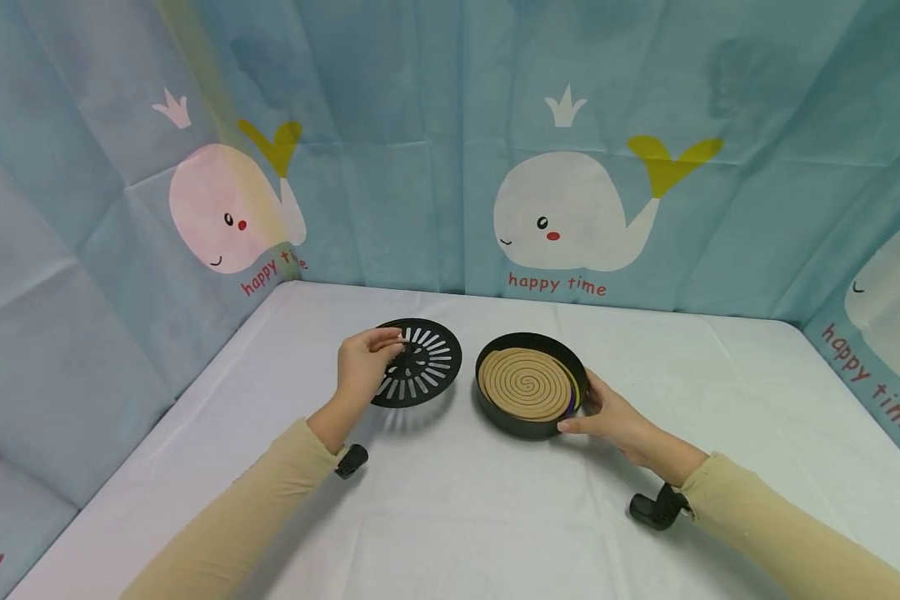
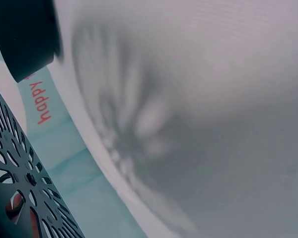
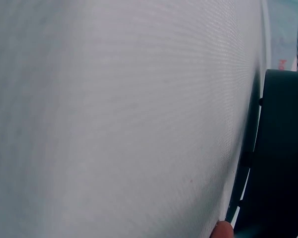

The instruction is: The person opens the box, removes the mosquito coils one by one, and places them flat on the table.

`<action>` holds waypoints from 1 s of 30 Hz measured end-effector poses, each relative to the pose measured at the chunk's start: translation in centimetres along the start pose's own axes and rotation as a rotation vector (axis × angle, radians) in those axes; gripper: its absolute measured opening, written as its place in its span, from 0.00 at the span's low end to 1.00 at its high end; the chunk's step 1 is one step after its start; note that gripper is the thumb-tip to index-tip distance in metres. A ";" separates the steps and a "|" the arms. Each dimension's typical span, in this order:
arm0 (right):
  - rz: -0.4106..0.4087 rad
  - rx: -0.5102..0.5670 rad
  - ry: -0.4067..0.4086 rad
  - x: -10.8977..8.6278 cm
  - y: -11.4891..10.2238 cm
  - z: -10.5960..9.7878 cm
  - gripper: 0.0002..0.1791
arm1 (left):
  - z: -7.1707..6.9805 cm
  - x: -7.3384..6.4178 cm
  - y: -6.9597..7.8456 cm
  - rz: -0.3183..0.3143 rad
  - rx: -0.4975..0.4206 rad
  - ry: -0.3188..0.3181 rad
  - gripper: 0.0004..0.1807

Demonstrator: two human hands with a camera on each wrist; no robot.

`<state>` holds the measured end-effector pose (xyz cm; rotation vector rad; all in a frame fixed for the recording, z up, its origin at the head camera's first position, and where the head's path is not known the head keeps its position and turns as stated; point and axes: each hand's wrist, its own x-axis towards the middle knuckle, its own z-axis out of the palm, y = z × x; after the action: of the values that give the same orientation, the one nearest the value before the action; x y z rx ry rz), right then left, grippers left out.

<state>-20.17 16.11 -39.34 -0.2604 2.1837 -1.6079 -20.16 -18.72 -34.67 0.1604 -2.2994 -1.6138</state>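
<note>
My left hand (image 1: 358, 365) pinches the middle of a round black slotted lid (image 1: 438, 360), which hangs above the table and casts a shadow. In the left wrist view the lid (image 2: 37, 171) shows edge-on at the lower left. To its right is a round black mosquito coil holder (image 1: 521, 427) with a tan mosquito coil (image 1: 527, 383) inside. A bit of purple and yellow shows beside the coil. My right hand (image 1: 611, 421) grips the holder's right side, thumb in front. In the right wrist view, the holder's dark wall (image 3: 278, 153) has small feet underneath, with a fingertip (image 3: 222, 230) near its bottom edge.
A white cloth (image 1: 435, 525) covers the table. Behind and beside it hang light blue curtains (image 1: 397, 208) printed with whales. Black wrist cameras (image 1: 656, 508) sit below both wrists.
</note>
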 end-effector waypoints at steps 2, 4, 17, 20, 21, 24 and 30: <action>0.006 0.001 0.001 0.0 0.0 0.0 0.64 | -0.1 0.1 -0.3 -0.014 0.007 -0.003 0.14; 0.009 0.000 0.002 0.0 0.0 0.0 0.64 | -0.2 0.2 -0.5 -0.026 0.012 -0.006 0.14; 0.031 -0.005 0.012 0.0 0.0 0.2 0.64 | -1.1 0.6 -2.2 -0.144 0.058 -0.049 0.14; 0.032 -0.006 0.015 0.0 0.0 0.2 0.65 | -1.2 0.6 -2.4 -0.157 0.048 -0.068 0.14; 0.031 -0.007 0.015 0.0 0.0 0.2 0.65 | -1.3 0.6 -2.5 -0.161 0.046 -0.072 0.14; 0.026 -0.010 0.013 0.0 0.0 0.2 0.65 | -1.4 0.6 -2.6 -0.173 0.037 -0.085 0.15; 0.021 -0.012 0.013 -0.1 -0.1 0.1 0.64 | -1.6 0.9 -3.0 -0.203 0.019 -0.106 0.16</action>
<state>-20.07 15.97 -39.27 -0.2300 2.1987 -1.5900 -20.78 -21.44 -36.80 0.3304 -2.4470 -1.7352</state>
